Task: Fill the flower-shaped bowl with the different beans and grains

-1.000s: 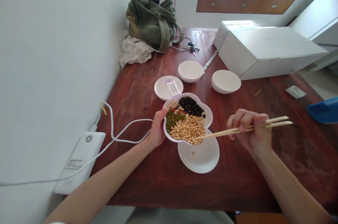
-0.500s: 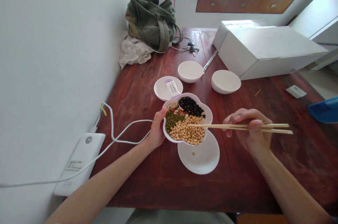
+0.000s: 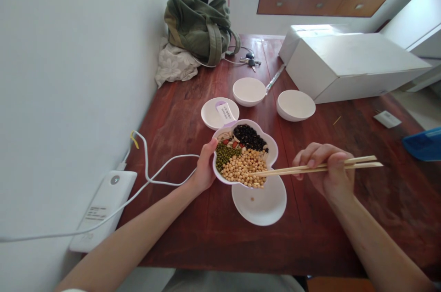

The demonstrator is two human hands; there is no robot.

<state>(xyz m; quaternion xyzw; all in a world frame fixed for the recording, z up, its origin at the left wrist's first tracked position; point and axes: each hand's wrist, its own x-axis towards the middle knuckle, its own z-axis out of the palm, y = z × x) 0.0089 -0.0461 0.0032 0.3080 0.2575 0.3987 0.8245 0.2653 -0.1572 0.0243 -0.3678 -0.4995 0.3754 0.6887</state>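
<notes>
My left hand [image 3: 207, 163] grips the left edge of a flower-shaped divided dish [image 3: 273, 149], tilted over a white bowl [image 3: 263, 207]. Black beans [image 3: 248, 137], green mung beans [image 3: 225, 156], soybeans [image 3: 244, 168] and some pale and red pieces fill its sections. Wooden chopsticks [image 3: 292, 170] are held in my right hand [image 3: 327, 168], their tips among the soybeans. One small tan piece lies in the bowl below. Behind the dish, a white bowl [image 3: 208, 113] has a paper label [image 3: 225, 112] across it.
Two white bowls [image 3: 248, 92] [image 3: 295, 104] stand farther back. A white box [image 3: 361, 62] sits at the right rear, a green bag [image 3: 196, 25] and keys [image 3: 251, 60] at the left rear. A power bank [image 3: 105, 209] with a white cable lies along the wall; a blue object [image 3: 423, 144] is far right.
The chopstick tips have moved down and toward me within the soybeans, and the sticks now slant more. My left hand and the dish have hardly moved.
</notes>
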